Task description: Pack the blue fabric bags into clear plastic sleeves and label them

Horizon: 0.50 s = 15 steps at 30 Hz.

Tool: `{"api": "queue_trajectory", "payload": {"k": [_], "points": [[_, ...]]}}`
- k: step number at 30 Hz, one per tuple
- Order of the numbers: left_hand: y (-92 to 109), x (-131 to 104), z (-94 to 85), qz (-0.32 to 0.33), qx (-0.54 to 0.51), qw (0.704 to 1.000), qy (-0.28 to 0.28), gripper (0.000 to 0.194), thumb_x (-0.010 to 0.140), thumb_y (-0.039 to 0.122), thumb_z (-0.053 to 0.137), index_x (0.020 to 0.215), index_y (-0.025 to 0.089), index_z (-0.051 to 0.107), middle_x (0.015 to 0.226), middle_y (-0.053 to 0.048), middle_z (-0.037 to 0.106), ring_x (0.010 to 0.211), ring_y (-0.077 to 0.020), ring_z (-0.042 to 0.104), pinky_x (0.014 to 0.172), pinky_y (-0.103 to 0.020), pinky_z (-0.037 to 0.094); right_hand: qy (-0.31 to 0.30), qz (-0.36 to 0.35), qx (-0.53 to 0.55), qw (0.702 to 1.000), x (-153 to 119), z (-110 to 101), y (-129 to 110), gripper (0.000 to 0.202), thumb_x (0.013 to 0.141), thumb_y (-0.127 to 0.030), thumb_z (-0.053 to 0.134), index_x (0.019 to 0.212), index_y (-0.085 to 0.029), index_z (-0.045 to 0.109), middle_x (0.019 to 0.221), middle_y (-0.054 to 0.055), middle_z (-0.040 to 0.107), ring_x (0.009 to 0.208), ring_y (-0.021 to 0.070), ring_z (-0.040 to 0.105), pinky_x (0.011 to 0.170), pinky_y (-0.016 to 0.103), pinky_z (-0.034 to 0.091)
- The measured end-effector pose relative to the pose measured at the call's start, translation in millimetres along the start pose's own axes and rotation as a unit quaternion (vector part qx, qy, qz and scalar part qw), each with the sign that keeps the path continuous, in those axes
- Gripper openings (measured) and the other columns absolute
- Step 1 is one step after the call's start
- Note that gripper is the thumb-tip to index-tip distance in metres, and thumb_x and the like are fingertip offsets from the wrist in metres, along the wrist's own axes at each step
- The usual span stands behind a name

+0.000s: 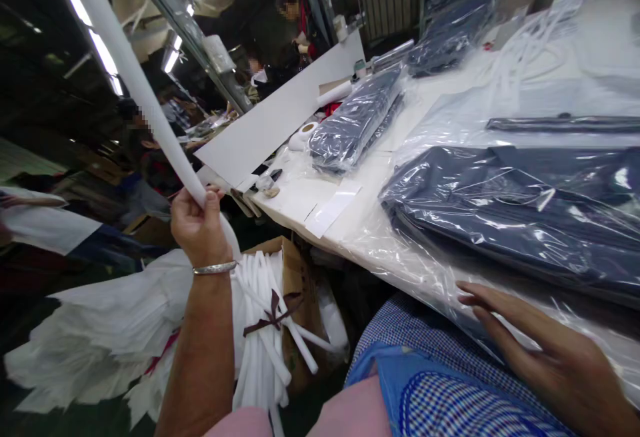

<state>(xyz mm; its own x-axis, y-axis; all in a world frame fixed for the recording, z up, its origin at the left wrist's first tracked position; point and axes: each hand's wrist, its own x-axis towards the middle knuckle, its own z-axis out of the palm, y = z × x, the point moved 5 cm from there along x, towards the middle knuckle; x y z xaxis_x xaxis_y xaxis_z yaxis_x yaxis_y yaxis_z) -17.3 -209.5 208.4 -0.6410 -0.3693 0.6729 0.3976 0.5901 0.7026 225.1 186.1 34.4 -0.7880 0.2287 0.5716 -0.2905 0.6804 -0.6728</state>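
My left hand (197, 224), with a metal bangle at the wrist, is closed around a long white foam rod (145, 104). The rod slants up and out of view at the top left. Below it, a bundle of similar white rods (257, 350), tied with a dark strip (273, 317), leans at a cardboard box (293, 277). My right hand (540, 350) is slightly blurred, fingers stretched out and holding nothing. It is at the table's near edge, just below a dark blue folded garment (525, 204) in clear plastic.
More bagged dark garments (357, 117) lie farther along the white table (285, 207), near a roll of tape (303, 134). A long white board (280, 117) stands along its left side. White sheets (110, 324) are piled at lower left. Other people work in the background.
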Motion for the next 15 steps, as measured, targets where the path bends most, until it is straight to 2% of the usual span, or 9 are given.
{"api": "queue_trajectory", "payload": {"k": [1, 3, 5, 7, 9, 10, 11, 13, 15], "points": [[33.4, -13.2, 13.5, 0.044, -0.123, 0.991, -0.032, 0.034, 0.089, 0.034, 0.060, 0.120, 0.021, 0.051, 0.112, 0.001, 0.066, 0.100, -0.0115, 0.065, 0.097, -0.034, 0.052, -0.019, -0.010, 0.011, 1.000, 8.4, 9.5, -7.9, 0.036, 0.090, -0.032, 0.061, 0.126, -0.032, 0.062, 0.118, 0.000, 0.069, 0.101, 0.0209, 0.069, 0.098, 0.037, 0.055], [93.7, -51.9, 46.8, 0.050, -0.306, 0.938, -0.155, 0.028, 0.087, 0.031, 0.065, 0.112, 0.025, 0.056, 0.104, 0.002, 0.067, 0.093, -0.0126, 0.068, 0.094, -0.038, 0.056, -0.047, -0.022, 0.043, 0.998, 26.9, 25.7, -28.5, 0.043, 0.092, -0.026, 0.058, 0.135, -0.031, 0.054, 0.133, 0.002, 0.061, 0.118, 0.0216, 0.060, 0.106, 0.040, 0.049], [142.6, -100.5, 77.9, 0.008, -0.391, 0.880, -0.268, 0.021, 0.088, 0.031, 0.064, 0.107, 0.026, 0.058, 0.104, 0.003, 0.068, 0.095, -0.0123, 0.068, 0.096, -0.035, 0.055, -0.046, -0.016, 0.088, 0.995, 44.5, 34.5, -50.2, 0.056, 0.092, -0.031, 0.060, 0.145, -0.029, 0.042, 0.144, 0.006, 0.051, 0.130, 0.0246, 0.050, 0.109, 0.045, 0.044], [177.6, -149.4, 103.2, -0.032, -0.440, 0.815, -0.376, 0.017, 0.089, 0.030, 0.062, 0.106, 0.026, 0.059, 0.105, 0.002, 0.068, 0.097, -0.0127, 0.068, 0.097, -0.034, 0.054, -0.026, -0.011, 0.146, 0.989, 58.2, 35.4, -66.2, 0.073, 0.089, -0.042, 0.064, 0.152, -0.027, 0.029, 0.145, 0.010, 0.049, 0.127, 0.0274, 0.052, 0.105, 0.046, 0.047], [198.8, -189.5, 123.9, -0.037, -0.468, 0.745, -0.474, 0.020, 0.092, 0.034, 0.058, 0.110, 0.025, 0.059, 0.114, -0.001, 0.067, 0.104, -0.0158, 0.067, 0.096, -0.034, 0.055, 0.010, 0.026, 0.194, 0.981, 65.0, 26.8, -67.2, 0.080, 0.088, -0.047, 0.063, 0.154, -0.025, 0.023, 0.130, 0.011, 0.060, 0.104, 0.0238, 0.065, 0.086, 0.040, 0.058], [204.3, -204.2, 133.3, -0.018, -0.480, 0.718, -0.504, 0.025, 0.093, 0.037, 0.056, 0.114, 0.025, 0.058, 0.119, -0.004, 0.065, 0.110, -0.0179, 0.065, 0.095, -0.034, 0.055, 0.038, 0.056, 0.206, 0.976, 64.3, 17.4, -62.2, 0.077, 0.090, -0.046, 0.062, 0.154, -0.026, 0.023, 0.119, 0.010, 0.066, 0.087, 0.0196, 0.067, 0.074, 0.034, 0.059], [206.4, -215.7, 142.7, 0.015, -0.487, 0.704, -0.517, 0.030, 0.093, 0.040, 0.053, 0.119, 0.025, 0.056, 0.124, -0.006, 0.063, 0.114, -0.0196, 0.063, 0.095, -0.035, 0.055, 0.074, 0.089, 0.209, 0.971, 60.1, 4.1, -55.1, 0.072, 0.092, -0.044, 0.059, 0.153, -0.027, 0.025, 0.108, 0.007, 0.069, 0.071, 0.0151, 0.065, 0.063, 0.029, 0.058], [201.1, -234.9, 163.0, 0.111, -0.463, 0.719, -0.507, 0.033, 0.093, 0.040, 0.054, 0.122, 0.025, 0.055, 0.124, -0.007, 0.063, 0.116, -0.0204, 0.061, 0.093, -0.035, 0.055, 0.165, 0.143, 0.203, 0.954, 40.4, -33.4, -41.0, 0.058, 0.096, -0.041, 0.052, 0.149, -0.030, 0.032, 0.092, 0.002, 0.070, 0.050, 0.0086, 0.051, 0.047, 0.022, 0.048], [186.7, -261.6, 185.0, 0.235, -0.379, 0.743, -0.500, 0.027, 0.091, 0.033, 0.058, 0.117, 0.024, 0.059, 0.113, -0.005, 0.067, 0.107, -0.0185, 0.063, 0.091, -0.034, 0.055, 0.261, 0.177, 0.179, 0.932, 8.6, -78.7, -31.9, 0.047, 0.099, -0.042, 0.046, 0.144, -0.031, 0.041, 0.086, 0.001, 0.068, 0.042, 0.0062, 0.039, 0.039, 0.021, 0.038]]}}
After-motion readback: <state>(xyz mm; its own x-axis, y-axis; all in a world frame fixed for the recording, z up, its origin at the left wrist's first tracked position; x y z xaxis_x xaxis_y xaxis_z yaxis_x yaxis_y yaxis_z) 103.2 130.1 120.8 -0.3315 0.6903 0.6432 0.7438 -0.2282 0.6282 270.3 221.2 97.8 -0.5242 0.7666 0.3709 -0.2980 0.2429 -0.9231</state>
